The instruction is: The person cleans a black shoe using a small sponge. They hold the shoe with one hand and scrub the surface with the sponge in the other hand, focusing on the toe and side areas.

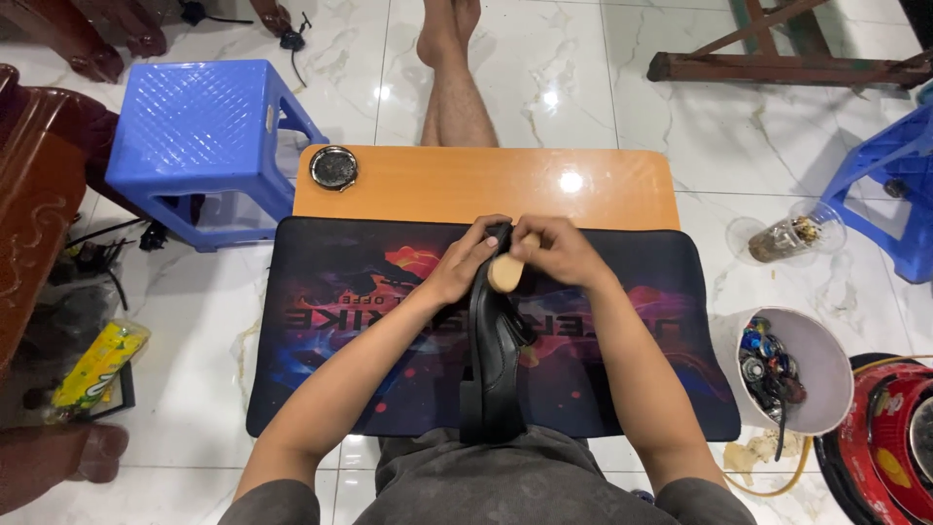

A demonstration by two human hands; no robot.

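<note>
White marble floor point(544, 87) all around, and in the middle a low orange table point(603, 185) with a big dark printed mat point(321, 321) spread over most of it, hanging past the near edge. Left of the table stands a blue stool point(199, 131); at the right edge, part of another blue stool point(889, 175). Bottom right sits a white bucket point(821, 365) full of small round bits. Now to the centre: a black shoe point(496, 360) stands on edge along the mat, heel end toward the person's lap, toe up between both hands. The left hand point(465, 261) is wrapped round the toe from the left. The right hand point(559, 251) is closed on a wooden brush point(506, 272), pressed against the shoe's toe. A small round tin point(334, 167) rests on the table's far left corner.
</note>
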